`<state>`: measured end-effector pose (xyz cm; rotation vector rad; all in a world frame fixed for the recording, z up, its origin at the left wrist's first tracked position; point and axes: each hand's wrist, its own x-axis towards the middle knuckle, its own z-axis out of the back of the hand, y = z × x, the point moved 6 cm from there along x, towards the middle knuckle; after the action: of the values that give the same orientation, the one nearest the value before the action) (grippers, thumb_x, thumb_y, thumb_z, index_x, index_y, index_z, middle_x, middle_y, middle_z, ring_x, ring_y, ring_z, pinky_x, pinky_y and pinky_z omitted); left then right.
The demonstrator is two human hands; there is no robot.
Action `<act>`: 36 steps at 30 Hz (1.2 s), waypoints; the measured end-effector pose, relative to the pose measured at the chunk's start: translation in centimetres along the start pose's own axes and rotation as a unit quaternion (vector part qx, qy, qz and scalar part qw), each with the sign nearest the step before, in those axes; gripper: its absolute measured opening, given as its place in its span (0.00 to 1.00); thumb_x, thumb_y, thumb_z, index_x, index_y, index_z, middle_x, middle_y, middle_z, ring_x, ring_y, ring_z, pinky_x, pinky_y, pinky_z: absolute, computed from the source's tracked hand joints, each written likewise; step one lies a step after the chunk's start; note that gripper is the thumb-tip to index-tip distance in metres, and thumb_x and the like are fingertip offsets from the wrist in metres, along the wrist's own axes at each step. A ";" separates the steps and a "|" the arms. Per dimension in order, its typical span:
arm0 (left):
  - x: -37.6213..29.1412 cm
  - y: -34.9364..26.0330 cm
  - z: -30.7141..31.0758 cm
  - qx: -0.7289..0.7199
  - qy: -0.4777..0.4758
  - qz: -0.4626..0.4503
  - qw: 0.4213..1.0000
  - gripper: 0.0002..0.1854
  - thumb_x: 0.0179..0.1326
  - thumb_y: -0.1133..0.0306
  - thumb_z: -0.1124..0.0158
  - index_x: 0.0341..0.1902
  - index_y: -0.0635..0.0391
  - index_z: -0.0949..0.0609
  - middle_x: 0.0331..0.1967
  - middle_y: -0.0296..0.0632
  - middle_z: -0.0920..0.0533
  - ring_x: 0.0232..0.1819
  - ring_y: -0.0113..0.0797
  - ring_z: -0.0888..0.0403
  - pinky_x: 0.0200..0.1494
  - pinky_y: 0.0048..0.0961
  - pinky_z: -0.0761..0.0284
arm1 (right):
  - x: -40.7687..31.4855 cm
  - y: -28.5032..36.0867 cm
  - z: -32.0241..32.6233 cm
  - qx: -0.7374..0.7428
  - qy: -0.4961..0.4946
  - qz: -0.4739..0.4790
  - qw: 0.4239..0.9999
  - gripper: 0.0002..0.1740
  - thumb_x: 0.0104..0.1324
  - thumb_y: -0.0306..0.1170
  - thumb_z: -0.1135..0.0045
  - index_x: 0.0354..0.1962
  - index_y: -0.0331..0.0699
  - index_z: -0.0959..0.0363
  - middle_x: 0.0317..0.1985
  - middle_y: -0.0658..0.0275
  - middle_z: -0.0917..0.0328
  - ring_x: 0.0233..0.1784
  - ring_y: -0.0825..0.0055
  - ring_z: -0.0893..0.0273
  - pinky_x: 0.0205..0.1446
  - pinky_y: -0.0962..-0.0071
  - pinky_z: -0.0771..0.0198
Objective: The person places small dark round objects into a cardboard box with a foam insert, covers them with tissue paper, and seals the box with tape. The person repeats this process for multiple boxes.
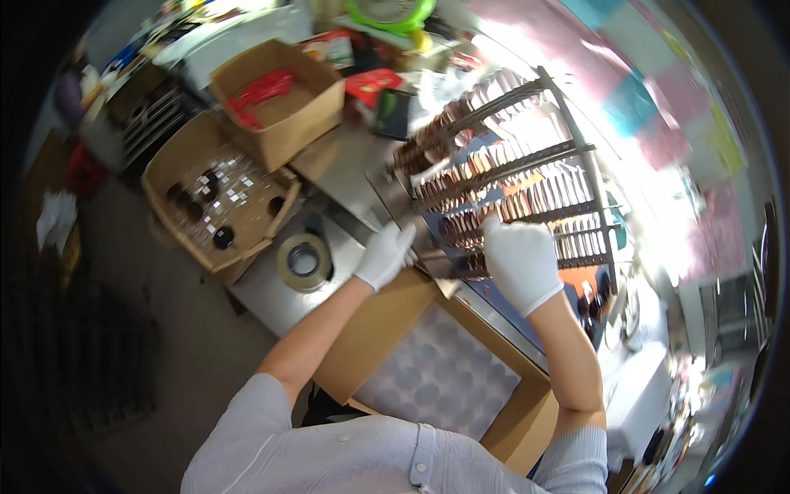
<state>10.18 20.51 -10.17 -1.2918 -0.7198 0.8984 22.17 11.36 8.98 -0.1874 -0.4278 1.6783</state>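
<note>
A metal rack (515,170) stands tilted across my view. Several rows of thin, rounded, brownish pieces (475,173), which look like tinted lenses, stand on edge in it. My left hand (386,256), in a white glove, is at the rack's near left end plate, fingers partly bent; whether it grips the plate is unclear. My right hand (521,262), also gloved, is curled over the nearer rows, its thumb by the pieces. Its fingertips and anything between them are hidden. Below both hands an open cardboard box (370,336) holds a pale sheet with round cells (432,383).
Left of the rack, a roll of tape (286,262) lies on the metal table (265,309). A cut-down carton (185,244) holds dark discs and small shiny pieces. Behind it stands a box (302,139) with red plastic inside. A green-rimmed fan (392,12) is at the back. Another person (71,99) is far left.
</note>
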 end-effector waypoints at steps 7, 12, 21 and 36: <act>5.9 -14.4 -6.8 0.324 0.014 -0.228 0.918 0.36 0.58 0.58 0.32 0.68 0.56 0.34 0.56 0.51 0.24 0.54 0.54 0.23 0.57 0.44 0.27 | -4.9 -15.3 -8.5 0.237 -0.061 -0.316 0.917 0.17 0.51 0.33 0.42 0.35 0.28 0.26 0.31 0.41 0.20 0.37 0.46 0.20 0.46 0.60 0.25; 7.7 -17.1 -17.8 0.452 0.197 -0.472 0.731 0.13 0.60 0.60 0.36 0.44 0.52 0.20 0.42 0.42 0.18 0.45 0.43 0.19 0.48 0.37 0.24 | -8.4 -18.4 -16.8 0.290 -0.015 -0.347 0.892 0.18 0.52 0.40 0.39 0.29 0.32 0.20 0.28 0.46 0.20 0.35 0.51 0.19 0.43 0.62 0.25; 11.3 -14.2 -19.2 0.440 0.261 -0.365 0.778 0.20 0.60 0.47 0.37 0.24 0.50 0.19 0.22 0.42 0.18 0.29 0.44 0.18 0.34 0.37 0.25 | -29.6 -20.2 -16.6 0.587 -0.124 -0.512 0.615 0.19 0.73 0.44 0.53 0.30 0.36 0.33 0.20 0.68 0.33 0.20 0.80 0.33 0.24 0.78 0.33; 11.8 -13.5 -18.7 0.439 0.258 -0.346 0.788 0.18 0.60 0.46 0.36 0.27 0.48 0.17 0.23 0.42 0.18 0.29 0.44 0.18 0.34 0.36 0.25 | -37.7 -21.0 -27.8 0.834 -0.241 -0.486 0.101 0.13 0.73 0.42 0.59 0.32 0.45 0.33 0.19 0.73 0.38 0.16 0.80 0.39 0.19 0.76 0.39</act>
<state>34.06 21.19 -0.19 -0.3135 -0.2127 0.1600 57.50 -18.77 -13.01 1.9763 0.9910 -0.1538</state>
